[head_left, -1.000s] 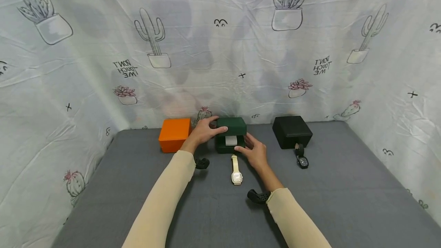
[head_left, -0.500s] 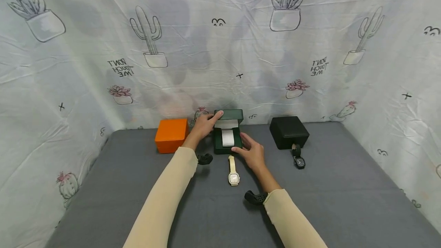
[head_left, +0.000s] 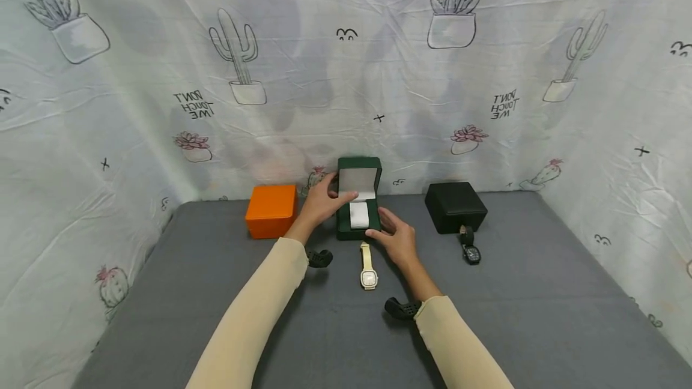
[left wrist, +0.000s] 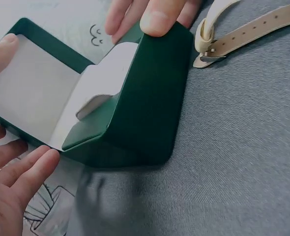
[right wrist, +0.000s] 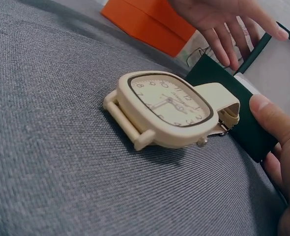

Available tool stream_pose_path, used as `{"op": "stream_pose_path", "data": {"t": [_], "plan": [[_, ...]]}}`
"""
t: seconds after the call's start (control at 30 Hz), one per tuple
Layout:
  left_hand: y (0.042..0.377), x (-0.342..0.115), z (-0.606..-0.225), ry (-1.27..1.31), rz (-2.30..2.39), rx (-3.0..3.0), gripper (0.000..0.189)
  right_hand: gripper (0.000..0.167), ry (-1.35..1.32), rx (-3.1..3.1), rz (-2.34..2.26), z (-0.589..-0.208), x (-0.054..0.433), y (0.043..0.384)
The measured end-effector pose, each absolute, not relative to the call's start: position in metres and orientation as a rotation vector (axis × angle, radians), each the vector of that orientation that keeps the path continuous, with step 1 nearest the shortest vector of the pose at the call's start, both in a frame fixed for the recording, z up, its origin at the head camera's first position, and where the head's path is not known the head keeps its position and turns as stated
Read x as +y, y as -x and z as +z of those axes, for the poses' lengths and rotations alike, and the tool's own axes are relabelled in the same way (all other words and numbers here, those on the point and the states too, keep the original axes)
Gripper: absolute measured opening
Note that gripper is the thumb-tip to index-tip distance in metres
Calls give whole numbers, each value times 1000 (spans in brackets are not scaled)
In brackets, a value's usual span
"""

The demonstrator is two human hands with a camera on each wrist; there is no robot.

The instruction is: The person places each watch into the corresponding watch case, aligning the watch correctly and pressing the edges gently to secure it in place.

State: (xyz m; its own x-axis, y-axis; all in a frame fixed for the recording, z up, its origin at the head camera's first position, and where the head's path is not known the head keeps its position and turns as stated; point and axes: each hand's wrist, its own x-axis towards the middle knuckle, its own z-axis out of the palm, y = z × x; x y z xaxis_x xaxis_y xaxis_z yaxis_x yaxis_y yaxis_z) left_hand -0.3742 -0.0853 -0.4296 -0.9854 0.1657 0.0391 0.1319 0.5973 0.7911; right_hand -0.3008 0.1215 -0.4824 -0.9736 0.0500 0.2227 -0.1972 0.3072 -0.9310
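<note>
A dark green watch box (head_left: 359,235) stands near the back of the table with its lid (head_left: 359,162) raised. Inside sits a white watch cushion (head_left: 358,215). My left hand (head_left: 319,203) is at the lid's left side; its thumb touches the lid and its fingers are spread alongside in the left wrist view. My right hand (head_left: 401,244) grips the box's base, thumb on the front wall and fingers at the right side. Just in front of the box, a cream wristwatch (head_left: 369,280) lies dial up, its strap (right wrist: 216,96) toward the box.
An orange box (head_left: 272,212) stands to the left. At right is a black box (head_left: 456,207) with a black wristwatch (head_left: 472,254) leaning at its front. Grey cloth (head_left: 216,299) covers the table, and a white printed curtain (head_left: 303,77) hangs behind.
The green lid has swung up and back from nearly closed to upright, showing the pale lining and cushion. My left hand moved with it. My right hand has stayed on the base.
</note>
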Motion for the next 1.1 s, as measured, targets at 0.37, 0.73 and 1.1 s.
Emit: {"op": "stream_pose_path", "data": {"t": [0.37, 0.73, 1.1], "plan": [[357, -84, -440, -366, 1396, 2756, 92, 71, -120, -2374, 1718, -499, 130, 310], [346, -88, -446, -647, 1406, 2637, 101, 68, -120, -2376, 1672, -496, 128, 311], [344, -85, -443, -698, 1104, 2797, 71, 68, -124, -2440, 1644, -496, 124, 311]]}}
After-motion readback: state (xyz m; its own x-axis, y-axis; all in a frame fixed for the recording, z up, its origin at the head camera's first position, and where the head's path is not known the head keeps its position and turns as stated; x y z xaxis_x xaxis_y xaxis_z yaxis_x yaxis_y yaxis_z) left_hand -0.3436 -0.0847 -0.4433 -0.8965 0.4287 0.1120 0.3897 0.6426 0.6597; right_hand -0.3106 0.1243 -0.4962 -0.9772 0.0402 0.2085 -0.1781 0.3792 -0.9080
